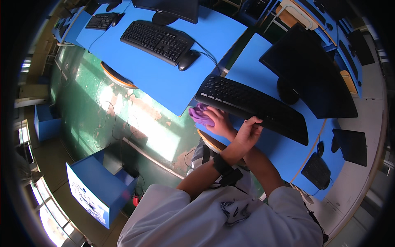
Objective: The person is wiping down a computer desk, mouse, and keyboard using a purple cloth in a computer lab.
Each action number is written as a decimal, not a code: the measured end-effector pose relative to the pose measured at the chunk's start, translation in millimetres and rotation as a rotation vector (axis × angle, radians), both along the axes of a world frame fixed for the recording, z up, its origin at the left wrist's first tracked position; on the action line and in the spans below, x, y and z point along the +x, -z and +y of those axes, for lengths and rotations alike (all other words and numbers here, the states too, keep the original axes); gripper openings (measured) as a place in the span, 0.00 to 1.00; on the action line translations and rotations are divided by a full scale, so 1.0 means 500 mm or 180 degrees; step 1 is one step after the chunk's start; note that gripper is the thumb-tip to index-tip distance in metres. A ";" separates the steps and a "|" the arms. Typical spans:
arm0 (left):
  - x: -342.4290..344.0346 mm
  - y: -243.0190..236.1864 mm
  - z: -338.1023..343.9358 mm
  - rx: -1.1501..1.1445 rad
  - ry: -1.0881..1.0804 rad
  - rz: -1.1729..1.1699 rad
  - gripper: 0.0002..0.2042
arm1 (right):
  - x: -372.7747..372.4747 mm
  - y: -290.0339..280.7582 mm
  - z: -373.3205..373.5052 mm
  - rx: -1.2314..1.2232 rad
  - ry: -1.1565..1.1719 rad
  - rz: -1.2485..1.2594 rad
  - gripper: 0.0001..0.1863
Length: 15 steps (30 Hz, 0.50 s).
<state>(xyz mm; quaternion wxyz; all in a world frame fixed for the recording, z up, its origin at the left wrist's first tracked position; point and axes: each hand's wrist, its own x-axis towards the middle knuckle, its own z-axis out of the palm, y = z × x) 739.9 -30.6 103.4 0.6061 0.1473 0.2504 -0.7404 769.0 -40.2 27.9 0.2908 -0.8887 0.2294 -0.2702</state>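
Note:
My forearms cross in front of me. With fingers curled at its near edge, my left hand [249, 131] holds a black keyboard [251, 101], which appears raised over the blue desk [257, 53]. A black strap circles the left wrist. To the left of it, my right hand [221, 122] is closed on a crumpled purple cloth [201, 115] at the desk's left edge, beneath the keyboard's left part. The cloth's underside and some fingertips are hidden. Behind the keyboard stands a black monitor [308, 74].
A neighbouring blue desk [164, 88] on the left bears another keyboard [157, 41], a mouse [189, 60] and a monitor. To the right are a smaller monitor [349, 146] and keyboard [316, 171]. A stool [117, 76] and loose cables lie around the green floor [82, 103].

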 end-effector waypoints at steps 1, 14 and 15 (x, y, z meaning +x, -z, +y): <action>-0.003 0.003 -0.003 0.0050 -0.0009 -0.0051 0.06 | -0.007 -0.004 0.002 0.0119 -0.0163 0.0146 0.27; -0.019 0.034 -0.007 -0.1939 0.0417 -0.4374 0.11 | -0.342 -0.013 0.065 0.0375 0.0462 0.1225 0.27; -0.024 0.040 -0.010 -0.1990 0.0394 -0.4321 0.11 | -0.397 -0.010 0.073 0.0188 0.0291 0.1233 0.27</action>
